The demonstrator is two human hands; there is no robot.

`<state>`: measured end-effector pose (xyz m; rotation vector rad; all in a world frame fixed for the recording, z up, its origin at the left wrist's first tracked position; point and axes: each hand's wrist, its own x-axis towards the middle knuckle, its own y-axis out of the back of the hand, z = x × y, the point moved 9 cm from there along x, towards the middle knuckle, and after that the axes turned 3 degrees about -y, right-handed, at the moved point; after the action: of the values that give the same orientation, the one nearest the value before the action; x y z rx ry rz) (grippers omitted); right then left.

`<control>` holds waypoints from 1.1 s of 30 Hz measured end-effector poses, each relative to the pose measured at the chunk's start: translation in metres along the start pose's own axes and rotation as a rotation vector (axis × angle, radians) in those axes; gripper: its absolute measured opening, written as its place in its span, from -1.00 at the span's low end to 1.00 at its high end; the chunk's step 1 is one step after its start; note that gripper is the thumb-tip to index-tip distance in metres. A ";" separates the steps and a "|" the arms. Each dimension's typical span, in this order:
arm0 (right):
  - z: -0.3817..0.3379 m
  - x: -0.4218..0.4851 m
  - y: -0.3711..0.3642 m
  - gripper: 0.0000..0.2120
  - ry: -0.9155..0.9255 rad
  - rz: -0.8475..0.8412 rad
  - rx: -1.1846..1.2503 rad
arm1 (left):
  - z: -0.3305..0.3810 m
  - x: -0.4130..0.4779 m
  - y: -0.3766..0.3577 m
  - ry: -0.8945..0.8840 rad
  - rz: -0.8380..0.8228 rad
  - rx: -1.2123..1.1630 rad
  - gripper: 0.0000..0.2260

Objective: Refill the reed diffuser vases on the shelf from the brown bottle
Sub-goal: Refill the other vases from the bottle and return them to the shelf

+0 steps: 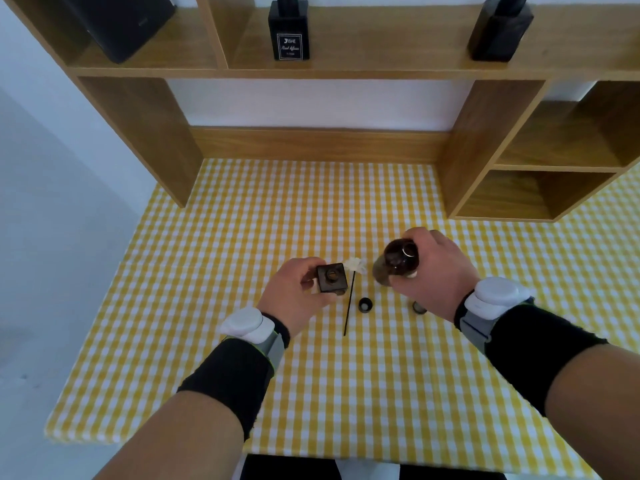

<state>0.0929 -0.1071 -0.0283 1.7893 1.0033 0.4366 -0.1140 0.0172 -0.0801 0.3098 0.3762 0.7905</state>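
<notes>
My left hand [298,295] grips a small square dark diffuser vase [331,277] with its round mouth uncovered, standing on the yellow checked table [311,393]. My right hand [434,271] holds the brown bottle [398,261] upright and uncapped, just right of the vase and apart from it. A black reed with a white flower head [350,299] lies on the cloth between the two. A small black cap [365,304] lies next to the reed, and another small cap [419,307] sits under my right wrist. Two black diffuser vases [289,34] [498,29] stand on the upper shelf.
A wooden shelf unit [145,133] rises behind the table, with open cubbies [540,192] at the right. A black box [121,26] fills the upper left compartment. The table's left edge drops off beside a pale wall.
</notes>
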 end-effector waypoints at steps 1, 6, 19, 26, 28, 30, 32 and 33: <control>0.005 0.002 -0.001 -0.35 -0.030 0.010 0.026 | -0.004 0.001 -0.001 0.007 -0.004 0.011 -0.55; 0.026 0.005 -0.017 -0.35 -0.112 0.001 0.064 | -0.020 0.003 -0.006 0.048 -0.019 0.066 -0.55; 0.029 -0.028 -0.077 -0.54 -0.234 -0.268 -0.182 | -0.034 -0.001 -0.007 0.048 -0.015 0.137 -0.55; -0.027 -0.027 -0.108 -0.73 0.074 -0.325 -0.257 | -0.035 -0.002 -0.006 -0.001 -0.028 0.161 -0.57; -0.030 -0.025 -0.117 -0.81 0.097 -0.345 -0.241 | -0.037 -0.001 -0.005 -0.005 -0.036 0.166 -0.58; -0.031 -0.023 -0.111 -0.84 0.074 -0.318 -0.080 | -0.038 0.000 -0.006 -0.006 -0.043 0.176 -0.58; -0.037 -0.021 -0.100 -0.82 0.060 -0.270 0.117 | -0.039 0.001 -0.005 -0.002 -0.039 0.185 -0.56; -0.041 -0.020 -0.095 -0.79 0.065 -0.266 0.190 | -0.039 0.001 -0.005 -0.001 -0.039 0.186 -0.56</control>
<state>0.0114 -0.0839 -0.0919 1.7838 1.3458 0.2404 -0.1272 0.0198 -0.1174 0.4757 0.4548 0.7188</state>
